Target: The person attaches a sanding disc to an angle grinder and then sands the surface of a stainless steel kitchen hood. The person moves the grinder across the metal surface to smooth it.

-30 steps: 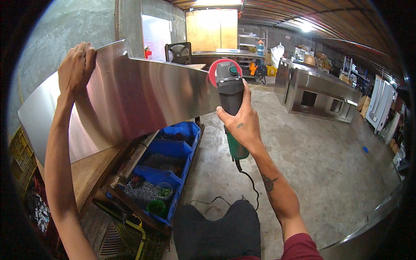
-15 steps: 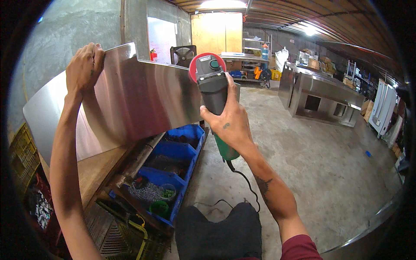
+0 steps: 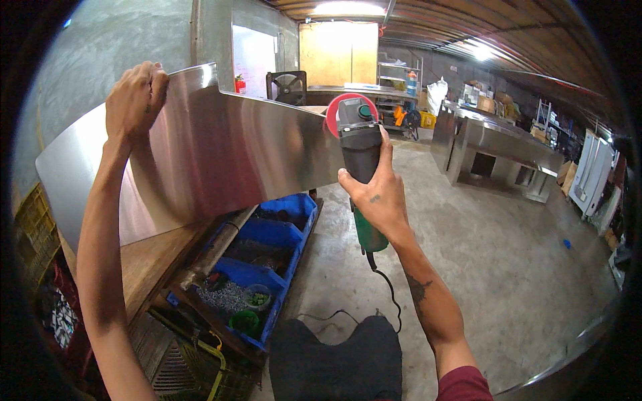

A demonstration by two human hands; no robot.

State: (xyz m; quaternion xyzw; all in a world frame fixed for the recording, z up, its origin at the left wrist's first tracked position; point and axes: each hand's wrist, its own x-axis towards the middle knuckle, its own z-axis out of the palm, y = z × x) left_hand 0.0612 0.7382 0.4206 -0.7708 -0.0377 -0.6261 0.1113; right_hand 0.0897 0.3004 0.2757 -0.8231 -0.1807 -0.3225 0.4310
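Curling over the metal sheet's upper edge beside its raised corner, your left hand [image 3: 136, 103] grips it from the left. The metal sheet [image 3: 227, 154] leans above the wooden tabletop [image 3: 155, 259], its lower edge seeming to rest there, and its right end juts past the tabletop's right edge, over the blue bins [image 3: 276, 309]. Expect it to be light for its breadth, springy rather than rigid, slick on its shiny face and perhaps sharp along the rim; holding near the raised corner should steady the left part, while the far end may flutter. At that right end, your right hand [image 3: 380, 200] wraps around the grinder [image 3: 361, 157], whose red disc [image 3: 332, 120] overlaps the sheet's upper right corner; you can't tell whether they touch. The grinder probably feels hard and front-heavy, so its thick body suits a full grip, clear of the disc. Its cord [image 3: 394, 294] hangs below.
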